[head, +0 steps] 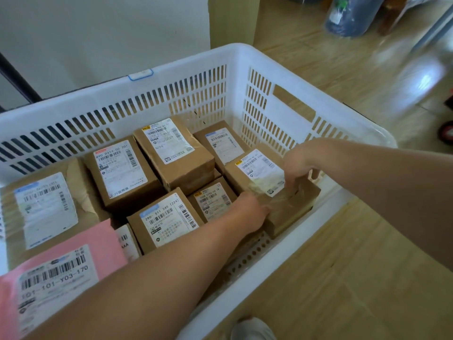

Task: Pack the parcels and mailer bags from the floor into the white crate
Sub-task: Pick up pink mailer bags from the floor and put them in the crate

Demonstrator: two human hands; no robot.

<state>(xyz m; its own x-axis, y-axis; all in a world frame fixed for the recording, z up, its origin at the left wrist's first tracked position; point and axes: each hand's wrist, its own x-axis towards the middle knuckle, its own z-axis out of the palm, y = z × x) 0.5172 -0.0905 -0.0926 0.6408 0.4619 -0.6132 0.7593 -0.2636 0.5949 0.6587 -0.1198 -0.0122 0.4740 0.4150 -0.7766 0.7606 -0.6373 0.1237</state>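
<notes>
Pink mailer bag [98,241], cardboard parcel [286,211] in white crate [171,78], right hand [297,165] gripping its top, left hand [255,207] touching its side, grip unclear

A white slotted plastic crate [186,67] stands on the wooden floor [318,57], packed with brown cardboard parcels [176,155] lying flat, white labels up. A pink plastic mailer bag [98,244] lies at its near-left corner. One taped brown parcel [286,212] sits tilted against the near-right wall.

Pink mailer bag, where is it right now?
In the head view, the pink mailer bag lies at the lower left, inside the white crate's near-left corner, overlapping the near edge of the large cardboard parcel behind it.
</notes>
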